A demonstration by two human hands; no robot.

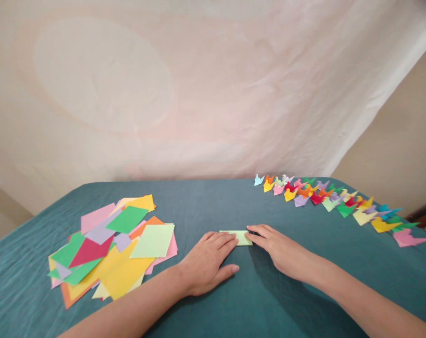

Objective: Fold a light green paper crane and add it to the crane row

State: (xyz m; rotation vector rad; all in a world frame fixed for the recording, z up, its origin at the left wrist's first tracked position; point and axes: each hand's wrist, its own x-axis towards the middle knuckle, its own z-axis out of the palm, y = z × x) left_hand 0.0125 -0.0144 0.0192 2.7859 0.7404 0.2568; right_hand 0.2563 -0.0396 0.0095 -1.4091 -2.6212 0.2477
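Note:
A pale green sheet of paper (243,238), folded into a narrow rectangle, lies flat on the table in front of me. My left hand (210,260) rests palm down over its left part, fingers stretched out and the thumb apart on the cloth; that end of the paper is partly hidden. At the right end of the paper are the fingertips of my right hand (273,244), touching its edge with the fingers extended. Neither hand is wrapped around the paper.
Loose coloured paper sheets (128,272) lie in an overlapping heap at the left. Rows of folded paper birds (318,198) stand along the right side. A dark green cloth (206,202) covers the table, and a pale curtain (213,94) hangs behind it.

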